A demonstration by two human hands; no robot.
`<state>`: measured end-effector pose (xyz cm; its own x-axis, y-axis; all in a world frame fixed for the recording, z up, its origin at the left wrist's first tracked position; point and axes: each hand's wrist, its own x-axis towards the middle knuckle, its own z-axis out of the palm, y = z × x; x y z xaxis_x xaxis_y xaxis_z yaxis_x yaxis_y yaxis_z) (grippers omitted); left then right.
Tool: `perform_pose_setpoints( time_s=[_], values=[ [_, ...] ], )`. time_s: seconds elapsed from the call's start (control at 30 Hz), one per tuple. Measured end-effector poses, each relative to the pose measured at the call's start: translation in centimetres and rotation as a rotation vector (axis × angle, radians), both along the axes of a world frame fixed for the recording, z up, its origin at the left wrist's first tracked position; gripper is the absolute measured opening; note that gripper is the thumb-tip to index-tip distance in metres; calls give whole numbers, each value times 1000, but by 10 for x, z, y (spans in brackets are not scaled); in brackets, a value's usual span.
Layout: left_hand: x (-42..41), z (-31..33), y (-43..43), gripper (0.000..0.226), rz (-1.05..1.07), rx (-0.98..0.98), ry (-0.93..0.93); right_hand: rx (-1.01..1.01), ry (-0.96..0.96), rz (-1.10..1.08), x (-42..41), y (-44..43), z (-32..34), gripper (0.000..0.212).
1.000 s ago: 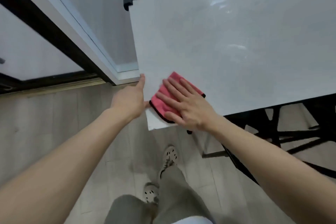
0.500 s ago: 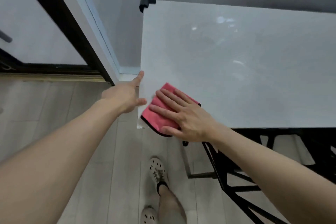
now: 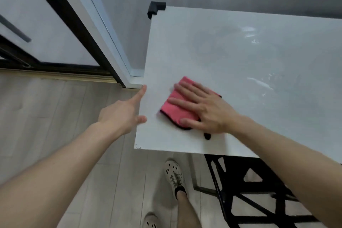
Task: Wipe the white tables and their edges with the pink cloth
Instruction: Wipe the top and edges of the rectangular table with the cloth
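Right hand [image 3: 205,111], centre of frame: forearm enters from the lower right, palm down, fingers straight and spread, pressing flat and gripping nothing. The pink cloth [image 3: 174,108] lies folded under those fingers on the white table [image 3: 240,57], near its lower-left corner. Its black-trimmed edge shows beyond the fingertips and below the thumb.

Left hand [image 3: 120,114], left of centre: index finger extended along the table's left edge, thumb tip resting on the top. The other fingers are hidden, so their state cannot be told.

Against half a second ago, the cloth has left the left edge — it now sits further in on the surface.
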<state>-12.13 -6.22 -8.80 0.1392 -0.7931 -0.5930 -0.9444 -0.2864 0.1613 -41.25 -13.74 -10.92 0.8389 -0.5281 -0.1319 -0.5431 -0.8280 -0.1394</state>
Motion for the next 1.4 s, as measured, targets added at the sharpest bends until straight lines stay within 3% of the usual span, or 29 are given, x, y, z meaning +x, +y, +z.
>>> perform_pose_setpoints(
  time_s=[0.1, 0.17, 0.23, 0.33, 0.4, 0.47, 0.57, 0.6, 0.63, 0.73, 0.8, 0.87, 0.97, 1.1, 1.17, 1.3, 1.4],
  values=[
    [2, -4, 1, 100, 22, -7, 9, -24, -6, -601, -19, -103, 2, 79],
    [4, -7, 2, 100, 28, -19, 21, -30, -29, -864, 1, -125, -3, 80],
    [5, -6, 5, 100, 55, 0, 45, -67, -42, -774, 42, -92, -8, 77],
    [1, -3, 2, 101, 47, 10, 17, -47, -82, -197, 65, 7, -9, 71],
    [-1, -1, 1, 102, 59, 35, 18, -23, -39, 33, 52, 22, -4, 72],
    [-4, 1, -1, 101, 51, 52, 9, -35, -17, -51, 47, -27, -3, 74],
    [-7, 3, -3, 101, 36, 72, -8, -38, -44, -532, 79, -107, 1, 77],
    [-6, 2, -2, 100, 43, 72, -5, -21, -51, -605, 102, -107, -1, 77],
    [-5, 2, 0, 98, 57, 80, -5, -12, -66, -572, 123, -91, -3, 74],
    [-2, 2, 1, 82, 63, 65, -13, -5, -150, -126, 137, -20, -10, 60],
    [-5, 6, 1, 85, 68, 78, -4, -25, -161, 8, 115, -32, -11, 57],
    [-9, 9, -3, 96, 41, 98, -9, -73, -96, -149, 99, -88, -4, 60],
    [-6, 9, -2, 100, 62, 92, 24, 42, -32, -413, 111, -116, 5, 63],
    [-3, 9, 0, 83, 54, 56, 10, 0, -115, -4, 100, -24, -4, 58],
    [-6, 10, 0, 89, 47, 65, 4, -18, -94, 8, 91, -52, -3, 58],
    [-9, 9, -2, 105, 20, 78, -30, -5, -46, -466, 124, -179, 3, 63],
    [-8, 13, -5, 109, -11, 44, -70, -35, -70, -490, 147, -166, -6, 64]
  ],
)
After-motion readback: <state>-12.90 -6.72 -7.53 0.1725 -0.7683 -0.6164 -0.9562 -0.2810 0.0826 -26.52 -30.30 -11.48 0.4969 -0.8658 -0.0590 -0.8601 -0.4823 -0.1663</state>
